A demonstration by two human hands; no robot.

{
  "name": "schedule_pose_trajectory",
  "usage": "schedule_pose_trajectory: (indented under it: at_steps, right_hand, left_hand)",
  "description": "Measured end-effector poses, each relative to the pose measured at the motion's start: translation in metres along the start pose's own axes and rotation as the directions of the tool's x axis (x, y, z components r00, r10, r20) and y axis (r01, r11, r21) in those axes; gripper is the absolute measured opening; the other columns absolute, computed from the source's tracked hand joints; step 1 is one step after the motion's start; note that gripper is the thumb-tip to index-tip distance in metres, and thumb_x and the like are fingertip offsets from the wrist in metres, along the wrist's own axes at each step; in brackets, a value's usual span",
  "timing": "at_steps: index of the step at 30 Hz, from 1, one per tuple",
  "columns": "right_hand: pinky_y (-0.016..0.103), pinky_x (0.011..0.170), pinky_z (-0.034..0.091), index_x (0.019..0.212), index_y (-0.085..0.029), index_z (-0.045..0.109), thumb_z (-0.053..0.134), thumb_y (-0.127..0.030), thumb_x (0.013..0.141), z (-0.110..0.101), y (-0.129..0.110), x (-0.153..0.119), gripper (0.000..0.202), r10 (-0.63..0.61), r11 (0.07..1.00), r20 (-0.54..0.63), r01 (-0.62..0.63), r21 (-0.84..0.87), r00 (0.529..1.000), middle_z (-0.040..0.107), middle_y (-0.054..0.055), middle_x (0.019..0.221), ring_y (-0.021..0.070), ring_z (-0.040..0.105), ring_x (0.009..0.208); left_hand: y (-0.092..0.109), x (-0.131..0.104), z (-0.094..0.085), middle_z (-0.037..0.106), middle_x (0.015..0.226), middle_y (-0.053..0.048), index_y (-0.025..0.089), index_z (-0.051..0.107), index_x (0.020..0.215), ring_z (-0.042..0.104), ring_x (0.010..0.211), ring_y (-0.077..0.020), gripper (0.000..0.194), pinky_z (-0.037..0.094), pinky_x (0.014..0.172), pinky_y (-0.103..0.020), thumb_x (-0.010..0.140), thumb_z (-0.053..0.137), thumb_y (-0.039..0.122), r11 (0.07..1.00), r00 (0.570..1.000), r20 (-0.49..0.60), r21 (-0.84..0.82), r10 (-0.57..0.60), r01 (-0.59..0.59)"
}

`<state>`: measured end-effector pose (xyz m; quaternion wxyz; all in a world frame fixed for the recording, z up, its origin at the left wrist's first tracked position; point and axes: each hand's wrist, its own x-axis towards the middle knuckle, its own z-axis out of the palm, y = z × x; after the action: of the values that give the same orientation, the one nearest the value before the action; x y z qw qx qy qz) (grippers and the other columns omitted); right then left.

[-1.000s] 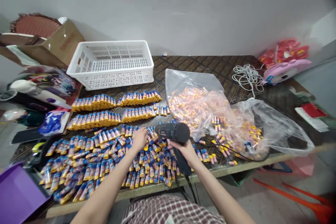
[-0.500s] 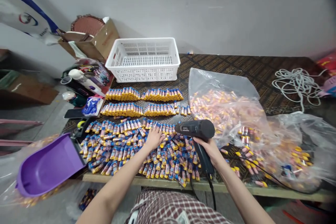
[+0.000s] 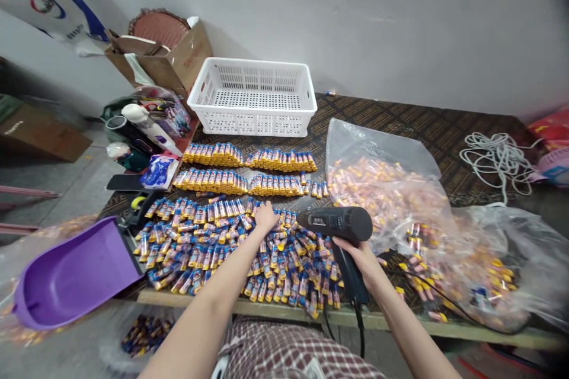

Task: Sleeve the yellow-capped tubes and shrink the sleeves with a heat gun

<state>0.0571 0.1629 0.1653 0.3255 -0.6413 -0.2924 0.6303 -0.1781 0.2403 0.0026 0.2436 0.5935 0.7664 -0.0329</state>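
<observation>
My right hand [image 3: 362, 260] grips the handle of a black hot-air blower [image 3: 333, 222], shaped like a hair dryer. Its nozzle points left, over a loose spread of small blue-and-yellow labelled tubes [image 3: 208, 243]. Near the far edge of that spread, my left hand [image 3: 267, 217] rests on the tubes just left of the nozzle. Its fingers are slightly bent, and the fingertips partly hidden; no lifted tube shows in it. Beyond it, neat stacks of the same tubes [image 3: 275, 183] lie in two rows.
A white plastic crate [image 3: 258, 124] stands behind the stacks. Right of the blower lies a clear bag of pinkish tubes [image 3: 373, 183], with a white cord coil [image 3: 498, 160] farther off. A purple scoop [image 3: 75, 278] sits at left, near bottles [image 3: 137, 127]. The blower's cable trails off the front edge.
My left hand has moved slightly away from me across the tubes, its fingers now more bent. The blower stays in my right hand, nearly in place. The camera view has shifted slightly.
</observation>
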Motion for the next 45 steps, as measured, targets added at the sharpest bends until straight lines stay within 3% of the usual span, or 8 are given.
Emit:
schedule_pose_trajectory:
  at_steps: [6,14,24,29,33,37,41,45]
  right_hand:
    - [0.025,0.043,0.047,0.080,-0.014,0.067,0.077,-0.036,0.060,0.002,-0.001,0.006,0.031,-0.002,1.000,-0.017,0.002,0.003,1.000,0.070,0.005,0.066,0.0164,0.060,0.047]
    - [0.025,0.043,0.046,0.076,-0.015,0.065,0.075,-0.038,0.061,0.053,-0.001,0.023,0.028,-0.004,1.000,0.130,0.005,-0.007,0.992,0.068,0.004,0.064,0.0158,0.058,0.046]
    - [0.027,0.044,0.044,0.076,-0.014,0.065,0.074,-0.042,0.060,0.113,0.002,0.031,0.033,-0.090,0.996,0.253,0.089,0.018,0.963,0.067,0.005,0.063,0.0156,0.056,0.045]
    - [0.027,0.053,0.047,0.079,-0.015,0.066,0.077,-0.038,0.055,0.096,0.004,0.022,0.035,-0.194,0.981,0.115,0.191,0.041,0.974,0.069,0.003,0.067,0.0177,0.060,0.058]
    - [0.026,0.047,0.047,0.082,-0.016,0.066,0.078,-0.040,0.055,0.040,0.013,-0.002,0.038,-0.098,0.988,0.014,0.095,0.123,0.995,0.069,0.004,0.068,0.0168,0.060,0.052]
    - [0.026,0.041,0.045,0.081,-0.014,0.069,0.081,-0.039,0.051,-0.031,0.028,-0.035,0.040,0.023,0.989,-0.080,-0.011,0.149,0.996,0.068,0.004,0.060,0.0145,0.055,0.042]
    - [0.028,0.057,0.051,0.073,-0.014,0.073,0.083,-0.035,0.047,-0.086,0.051,-0.058,0.035,-0.001,0.986,-0.177,0.031,0.165,0.984,0.071,0.008,0.076,0.0193,0.063,0.061]
    - [0.025,0.051,0.047,0.077,-0.014,0.074,0.080,-0.040,0.052,-0.109,0.077,-0.066,0.037,0.084,0.970,-0.127,-0.052,0.237,0.988,0.068,0.005,0.062,0.0157,0.059,0.052]
  left_hand:
    - [-0.018,-0.016,-0.003,0.067,0.095,-0.007,0.019,0.050,0.105,0.063,0.087,-0.0206,0.034,0.046,0.072,-0.028,0.074,0.053,0.033,0.981,0.979,0.114,-0.107,0.171,-0.159]
    - [-0.045,-0.072,-0.017,0.067,0.104,-0.005,0.022,0.063,0.100,0.059,0.098,-0.0201,0.027,0.044,0.085,-0.029,0.080,0.045,0.026,0.931,0.947,0.054,-0.208,0.316,-0.299]
    - [-0.109,-0.128,-0.004,0.071,0.089,-0.006,0.018,0.067,0.086,0.064,0.082,-0.0177,0.023,0.049,0.077,-0.029,0.077,0.047,0.025,0.833,0.995,-0.094,-0.546,0.041,-0.086]
    - [-0.112,-0.134,-0.002,0.071,0.084,-0.005,0.017,0.066,0.083,0.065,0.077,-0.0186,0.025,0.050,0.074,-0.029,0.076,0.046,0.030,0.828,0.991,-0.136,-0.558,-0.016,-0.063]
    - [-0.076,-0.103,-0.017,0.071,0.080,-0.004,0.017,0.066,0.085,0.065,0.074,-0.0186,0.028,0.050,0.070,-0.029,0.077,0.044,0.032,0.855,0.981,-0.184,-0.498,0.061,-0.146]
    - [0.008,-0.048,-0.038,0.071,0.091,-0.005,0.016,0.066,0.090,0.064,0.083,-0.0167,0.029,0.048,0.076,-0.026,0.080,0.040,0.025,0.905,0.953,-0.161,-0.304,0.258,-0.297]
    - [0.120,0.004,-0.038,0.070,0.096,-0.008,0.016,0.066,0.095,0.063,0.088,-0.0191,0.028,0.047,0.076,-0.027,0.081,0.042,0.022,0.844,0.844,0.027,-0.047,0.536,-0.534]
    - [0.215,0.028,-0.006,0.068,0.096,-0.009,0.018,0.067,0.089,0.061,0.094,-0.0230,0.020,0.045,0.082,-0.030,0.071,0.060,0.024,0.686,0.679,0.160,0.017,0.717,-0.728]
